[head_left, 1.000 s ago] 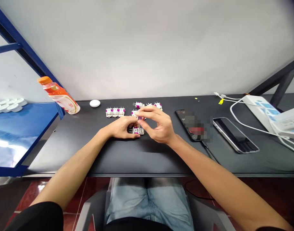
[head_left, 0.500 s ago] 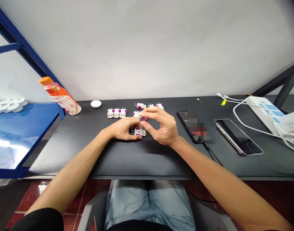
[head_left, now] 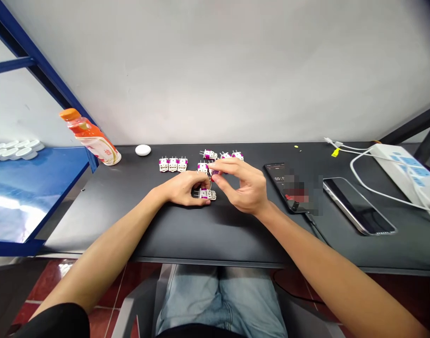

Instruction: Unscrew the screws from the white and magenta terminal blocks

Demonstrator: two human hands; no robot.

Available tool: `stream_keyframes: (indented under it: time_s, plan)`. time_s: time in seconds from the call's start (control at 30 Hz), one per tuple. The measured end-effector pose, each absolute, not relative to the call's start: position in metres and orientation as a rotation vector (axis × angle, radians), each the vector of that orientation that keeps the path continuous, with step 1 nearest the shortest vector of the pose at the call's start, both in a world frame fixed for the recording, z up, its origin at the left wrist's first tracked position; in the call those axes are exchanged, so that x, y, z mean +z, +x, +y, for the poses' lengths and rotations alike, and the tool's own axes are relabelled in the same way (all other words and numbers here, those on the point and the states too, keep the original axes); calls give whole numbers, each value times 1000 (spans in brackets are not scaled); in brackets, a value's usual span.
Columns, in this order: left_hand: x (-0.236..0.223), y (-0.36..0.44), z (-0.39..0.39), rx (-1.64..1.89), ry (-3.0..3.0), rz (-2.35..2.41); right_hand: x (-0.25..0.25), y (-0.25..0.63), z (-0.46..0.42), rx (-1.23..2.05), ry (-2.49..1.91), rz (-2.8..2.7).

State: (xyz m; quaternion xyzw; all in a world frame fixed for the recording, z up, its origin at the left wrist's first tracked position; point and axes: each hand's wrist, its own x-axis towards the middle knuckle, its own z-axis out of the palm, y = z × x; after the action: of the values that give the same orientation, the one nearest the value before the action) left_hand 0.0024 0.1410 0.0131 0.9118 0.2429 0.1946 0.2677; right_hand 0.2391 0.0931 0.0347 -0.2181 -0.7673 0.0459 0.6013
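Note:
My left hand [head_left: 187, 188] rests on the black tabletop, thumb and fingers closed around a small white-and-purple plug piece [head_left: 207, 194] with metal pins that point left. Just above it, my right hand [head_left: 245, 185] pinches a small purple-handled tool [head_left: 215, 173], which looks like a screwdriver; the fingers cover most of it, and its thin shaft points down toward the held plug piece. Behind my hands stand more plug pieces of the same kind, among them a row of three [head_left: 173, 165], a single one [head_left: 202, 167] and one lying over [head_left: 210, 154].
To the right lie a phone with a lit screen [head_left: 276, 176] on a cable and a second phone [head_left: 359, 205]. Beyond them sits a white power strip [head_left: 387, 157] with white cords. An orange-capped bottle [head_left: 95, 141] and a white oval object [head_left: 143, 150] stand at the left back.
The whole view has shifted slightly. My left hand still holds the plug piece, and my right hand has drawn a little away to the right with the purple tool.

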Motion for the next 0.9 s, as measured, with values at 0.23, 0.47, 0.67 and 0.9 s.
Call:
stream_keyframes:
  time_s: [0.23,0.47,0.67,0.9]
  plan:
    - [10,2,144,561,2502,621,34,241,94,83,-475,-1804]
    - [10,1,145,539,2492,616,35,241,95,76,-478,-1795]
    - [10,-1,144,541,2499,625,35,242,95,95,-480,-1796]
    - [14,-2,142,519,2486,640,35,240,95,87,-489,-1758]
